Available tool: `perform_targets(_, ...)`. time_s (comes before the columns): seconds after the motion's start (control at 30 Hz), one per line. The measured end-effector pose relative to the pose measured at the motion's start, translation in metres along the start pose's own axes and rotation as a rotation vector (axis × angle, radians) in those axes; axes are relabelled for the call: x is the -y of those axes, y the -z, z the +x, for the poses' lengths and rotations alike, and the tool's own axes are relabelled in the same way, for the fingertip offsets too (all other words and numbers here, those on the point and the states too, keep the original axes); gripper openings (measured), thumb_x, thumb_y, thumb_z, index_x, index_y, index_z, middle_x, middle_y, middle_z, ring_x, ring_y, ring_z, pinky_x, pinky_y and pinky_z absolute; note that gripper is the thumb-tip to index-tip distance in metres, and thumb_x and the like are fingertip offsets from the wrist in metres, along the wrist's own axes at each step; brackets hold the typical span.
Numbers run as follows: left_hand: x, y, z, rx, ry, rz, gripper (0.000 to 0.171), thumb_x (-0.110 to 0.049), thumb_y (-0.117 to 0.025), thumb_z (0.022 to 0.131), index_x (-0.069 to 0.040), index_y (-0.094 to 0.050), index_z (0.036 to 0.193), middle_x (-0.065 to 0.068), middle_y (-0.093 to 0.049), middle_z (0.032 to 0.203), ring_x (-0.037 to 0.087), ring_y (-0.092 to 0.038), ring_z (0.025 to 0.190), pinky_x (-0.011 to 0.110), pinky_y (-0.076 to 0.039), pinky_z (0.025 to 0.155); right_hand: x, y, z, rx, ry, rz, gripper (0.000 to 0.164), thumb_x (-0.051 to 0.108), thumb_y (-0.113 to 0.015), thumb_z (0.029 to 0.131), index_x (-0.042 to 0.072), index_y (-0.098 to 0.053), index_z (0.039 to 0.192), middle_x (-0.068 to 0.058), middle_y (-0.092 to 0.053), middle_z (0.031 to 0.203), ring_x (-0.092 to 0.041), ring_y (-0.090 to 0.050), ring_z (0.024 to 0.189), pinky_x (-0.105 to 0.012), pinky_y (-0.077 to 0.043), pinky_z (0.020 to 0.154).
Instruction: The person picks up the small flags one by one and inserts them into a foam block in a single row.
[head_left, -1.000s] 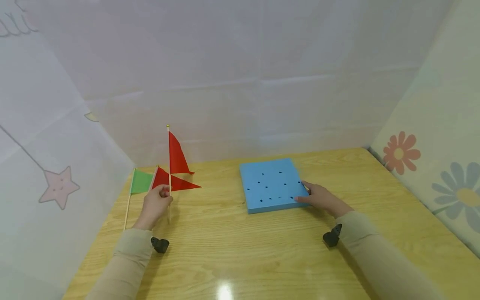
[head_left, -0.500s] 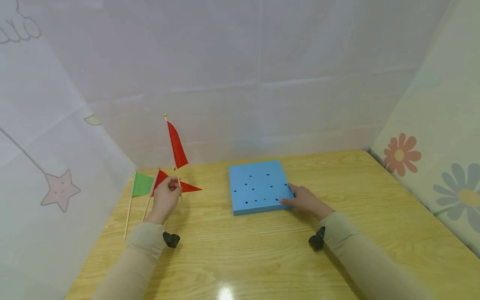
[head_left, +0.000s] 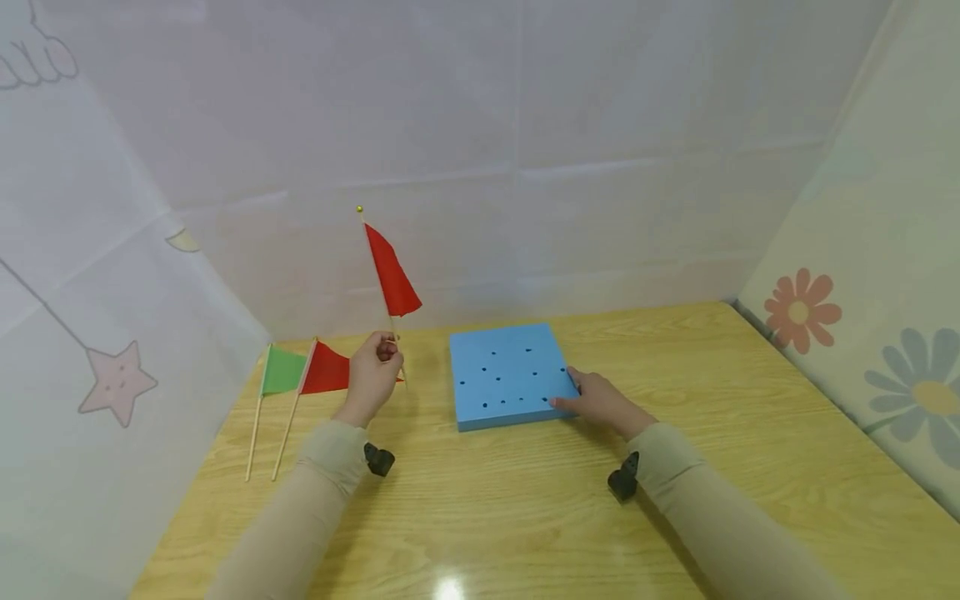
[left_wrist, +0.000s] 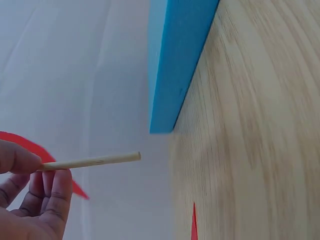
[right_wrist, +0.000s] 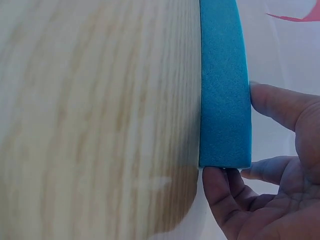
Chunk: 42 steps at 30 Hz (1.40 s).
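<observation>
My left hand (head_left: 369,379) pinches the wooden stick of a red flag (head_left: 392,275) between thumb and fingers. The flag is held off the table, left of a blue foam block (head_left: 512,362). In the left wrist view the stick's bare lower end (left_wrist: 120,159) juts out past the fingers, apart from the block. Small dark holes dot the block's top. My right hand (head_left: 602,403) grips the block's near right corner, thumb on top and fingertips against the side, as the right wrist view also shows.
On the left of the wooden table (head_left: 480,517) lie a green flag (head_left: 283,371) and another red flag (head_left: 324,368), side by side. A pale sheet (head_left: 480,167) hangs behind the table. More printed sheeting stands at both sides.
My left hand has carried the red flag up and rightward toward the block, its stick now tilted. The block, with my right hand on it, has slid left.
</observation>
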<state>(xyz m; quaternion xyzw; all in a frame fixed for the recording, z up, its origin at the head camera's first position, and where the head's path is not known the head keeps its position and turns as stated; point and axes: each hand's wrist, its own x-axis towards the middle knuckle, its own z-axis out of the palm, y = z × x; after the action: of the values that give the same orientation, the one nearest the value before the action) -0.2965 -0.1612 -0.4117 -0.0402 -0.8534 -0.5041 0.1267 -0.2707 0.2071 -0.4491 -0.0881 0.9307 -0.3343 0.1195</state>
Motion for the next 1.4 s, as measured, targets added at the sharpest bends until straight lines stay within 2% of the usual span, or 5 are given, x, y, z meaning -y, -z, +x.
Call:
perform_targets(0.23,-0.007,-0.034,0.006,0.023,-0.091,-0.059,0.020,0.001,-0.061,0.099,0.004,-0.062,0.118,0.017,-0.062,0.105,0.035,-0.063,0.102,0.048,-0.055,0.093,0.001,0.002,-0.001,0.007,-0.003,0.001,0.087,0.029,-0.069,0.101,-0.021,-0.020,0.153,-0.043,-0.036,0.150,-0.051,-0.038,0.141,-0.058,-0.038,0.111)
perform_targets(0.47,-0.013,-0.055,0.003,0.041,-0.105,-0.115,0.020,0.001,-0.061,0.099,0.006,-0.062,0.118,0.020,-0.063,0.107,0.036,-0.063,0.104,0.048,-0.055,0.094,0.004,0.002,-0.002,-0.007,-0.002,-0.006,0.087,0.029,-0.070,0.100,-0.022,-0.022,0.152,-0.043,-0.038,0.148,-0.052,-0.038,0.141,-0.058,-0.037,0.112)
perform_targets(0.7,-0.020,-0.066,0.000,0.021,-0.138,-0.138,0.017,0.004,-0.063,0.097,0.007,-0.063,0.114,0.018,-0.064,0.102,0.037,-0.065,0.102,0.050,-0.056,0.091,0.003,0.003,-0.002,-0.009,0.005,-0.025,0.086,0.029,-0.070,0.101,-0.021,-0.023,0.152,-0.043,-0.037,0.149,-0.052,-0.037,0.141,-0.058,-0.037,0.112)
perform_targets(1.23,-0.012,-0.078,-0.001,0.044,-0.153,-0.071,0.014,0.003,-0.064,0.098,0.001,-0.064,0.112,0.015,-0.065,0.103,0.033,-0.065,0.102,0.047,-0.057,0.088,0.005,-0.002,-0.003,-0.014,-0.010,-0.012,0.085,0.027,-0.070,0.101,-0.021,-0.022,0.153,-0.041,-0.034,0.152,-0.051,-0.036,0.142,-0.057,-0.037,0.113)
perform_targets(1.4,-0.010,-0.081,0.000,0.057,-0.184,-0.057,0.012,0.004,-0.063,0.098,0.002,-0.064,0.110,0.016,-0.065,0.103,0.033,-0.066,0.101,0.047,-0.057,0.087,0.005,-0.001,-0.003,-0.021,-0.017,-0.005,0.085,0.027,-0.071,0.100,-0.020,-0.023,0.153,-0.041,-0.034,0.153,-0.050,-0.035,0.143,-0.057,-0.036,0.113)
